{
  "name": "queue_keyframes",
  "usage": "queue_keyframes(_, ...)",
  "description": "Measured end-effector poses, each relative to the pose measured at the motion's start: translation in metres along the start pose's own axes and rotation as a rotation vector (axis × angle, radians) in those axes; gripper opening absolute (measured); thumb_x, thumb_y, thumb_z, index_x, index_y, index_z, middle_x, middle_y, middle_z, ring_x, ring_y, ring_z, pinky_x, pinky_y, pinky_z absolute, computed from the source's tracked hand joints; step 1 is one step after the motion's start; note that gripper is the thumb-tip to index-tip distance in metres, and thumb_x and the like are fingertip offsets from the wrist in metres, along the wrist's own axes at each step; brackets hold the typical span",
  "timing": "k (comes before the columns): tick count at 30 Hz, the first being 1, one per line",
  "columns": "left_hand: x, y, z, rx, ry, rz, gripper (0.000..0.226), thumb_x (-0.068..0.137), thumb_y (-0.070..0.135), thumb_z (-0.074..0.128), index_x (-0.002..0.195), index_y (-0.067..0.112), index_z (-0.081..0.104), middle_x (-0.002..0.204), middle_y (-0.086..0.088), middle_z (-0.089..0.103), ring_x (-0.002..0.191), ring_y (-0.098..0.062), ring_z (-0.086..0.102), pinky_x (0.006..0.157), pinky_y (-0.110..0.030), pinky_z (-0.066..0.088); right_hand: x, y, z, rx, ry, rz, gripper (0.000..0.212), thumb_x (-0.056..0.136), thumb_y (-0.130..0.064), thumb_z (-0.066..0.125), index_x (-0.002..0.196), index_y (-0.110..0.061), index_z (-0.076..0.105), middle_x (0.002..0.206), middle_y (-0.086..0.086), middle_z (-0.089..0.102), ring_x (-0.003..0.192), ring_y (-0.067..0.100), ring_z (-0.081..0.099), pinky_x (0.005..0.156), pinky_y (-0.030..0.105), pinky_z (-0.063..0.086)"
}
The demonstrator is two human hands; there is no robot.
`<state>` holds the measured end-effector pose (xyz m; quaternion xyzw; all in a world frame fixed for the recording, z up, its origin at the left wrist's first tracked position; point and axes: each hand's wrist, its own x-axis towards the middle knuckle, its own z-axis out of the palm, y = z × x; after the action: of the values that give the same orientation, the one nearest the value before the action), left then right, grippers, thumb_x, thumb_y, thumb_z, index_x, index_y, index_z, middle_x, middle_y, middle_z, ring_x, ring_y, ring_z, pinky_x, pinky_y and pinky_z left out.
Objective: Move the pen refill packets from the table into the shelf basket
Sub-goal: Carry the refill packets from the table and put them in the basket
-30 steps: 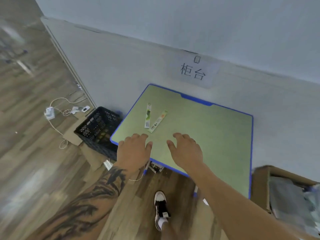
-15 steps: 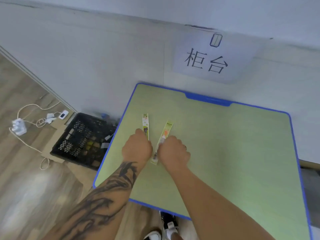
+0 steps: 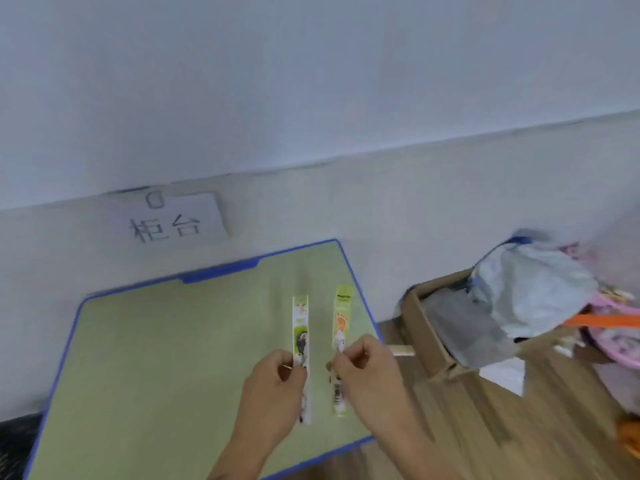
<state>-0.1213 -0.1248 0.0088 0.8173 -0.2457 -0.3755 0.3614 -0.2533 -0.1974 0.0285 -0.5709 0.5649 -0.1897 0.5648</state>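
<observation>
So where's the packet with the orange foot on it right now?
The orange-foot packet is pinched upright in the right hand, over the right part of the green table. Beside it on its left is the other packet, held by the left hand.

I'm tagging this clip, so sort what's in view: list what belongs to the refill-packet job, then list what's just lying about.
Belongs to the job:
- left hand, pinching the white-green refill packet
- right hand, pinching the green-orange refill packet
- green table with a blue rim

Just lying about:
- paper wall sign
- cardboard box
- pale plastic bag
- black crate
</observation>
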Motion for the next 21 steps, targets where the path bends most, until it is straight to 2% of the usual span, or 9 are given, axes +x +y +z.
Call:
queue_keyframes(1,-0.016,0.034,0.038,-0.050,-0.058,0.049,0.018,0.098,0.012,0.058,0.080,0.010,0.062,0.049,0.010,0.055,0.042,-0.004,0.047,0.048,-0.022,0.039,-0.009,-0.004,-0.055,0.049,0.047,-0.016,0.015,0.087,-0.008,0.070,0.078,-0.007,0.058,0.071,0.003,0.070,0.058,0.010,0.059,0.058,0.024,0.050)
queue_keyframes(3,-0.056,0.107,0.121,-0.120,-0.177,0.145,0.018,0.099,0.013,0.055,0.084,0.013,0.064,0.059,0.001,0.062,0.052,-0.013,0.056,0.056,-0.035,0.049,-0.034,-0.005,-0.170,0.112,0.155,-0.051,0.016,0.089,-0.007,0.070,0.079,-0.003,0.059,0.071,0.011,0.067,0.054,0.005,0.053,0.053,0.017,0.043)
queue_keyframes(5,-0.106,0.178,0.206,-0.178,-0.282,0.211,0.018,0.099,0.012,0.055,0.088,0.017,0.069,0.070,-0.002,0.070,0.061,-0.015,0.064,0.062,-0.036,0.052,-0.060,0.006,-0.282,0.141,0.245,-0.086,0.019,0.089,-0.008,0.071,0.080,0.000,0.057,0.074,0.020,0.067,0.058,0.009,0.054,0.054,0.020,0.045)
queue_keyframes(6,-0.135,0.213,0.252,-0.218,-0.350,0.232,0.019,0.098,0.010,0.055,0.090,0.016,0.070,0.071,-0.003,0.072,0.064,-0.016,0.067,0.062,-0.035,0.055,-0.073,0.014,-0.340,0.149,0.296,-0.105,0.021,0.088,-0.009,0.072,0.077,-0.002,0.056,0.072,0.020,0.066,0.059,0.013,0.055,0.057,0.026,0.047)
queue_keyframes(9,-0.222,0.306,0.386,-0.298,-0.514,0.251,0.017,0.099,0.010,0.060,0.092,0.017,0.074,0.085,-0.015,0.076,0.077,-0.032,0.074,0.074,-0.054,0.062,-0.108,0.043,-0.512,0.191,0.442,-0.164,0.026,0.087,-0.007,0.074,0.072,-0.010,0.054,0.062,0.014,0.059,0.056,0.023,0.053,0.056,0.038,0.044)
queue_keyframes(13,-0.336,0.404,0.539,-0.326,-0.713,0.351,0.014,0.095,0.019,0.068,0.086,0.023,0.078,0.088,-0.021,0.075,0.086,-0.047,0.073,0.079,-0.067,0.059,-0.165,0.074,-0.709,0.221,0.649,-0.211,0.026,0.088,-0.007,0.072,0.069,-0.013,0.056,0.056,0.002,0.056,0.053,0.019,0.051,0.057,0.032,0.042)
queue_keyframes(17,-0.429,0.492,0.660,-0.304,-0.875,0.479,0.015,0.100,0.010,0.063,0.092,0.015,0.075,0.085,-0.018,0.076,0.080,-0.044,0.074,0.073,-0.069,0.058,-0.218,0.097,-0.865,0.336,0.840,-0.251,0.021,0.089,-0.014,0.078,0.075,-0.011,0.064,0.067,0.014,0.056,0.059,0.023,0.050,0.056,0.032,0.041)
queue_keyframes(19,-0.467,0.536,0.712,-0.270,-0.950,0.558,0.013,0.100,0.008,0.063,0.093,0.010,0.073,0.083,-0.018,0.077,0.076,-0.044,0.074,0.072,-0.065,0.059,-0.241,0.104,-0.934,0.403,0.956,-0.277,0.016,0.091,-0.014,0.076,0.080,-0.006,0.067,0.066,0.014,0.055,0.055,0.021,0.048,0.052,0.028,0.039)
queue_keyframes(21,-0.499,0.581,0.764,-0.235,-1.018,0.636,0.011,0.099,0.011,0.065,0.095,0.011,0.074,0.088,-0.019,0.077,0.077,-0.042,0.075,0.071,-0.062,0.062,-0.263,0.107,-1.000,0.427,1.075,-0.305,0.015,0.094,-0.013,0.071,0.080,-0.009,0.071,0.064,0.012,0.056,0.053,0.021,0.045,0.052,0.029,0.037)
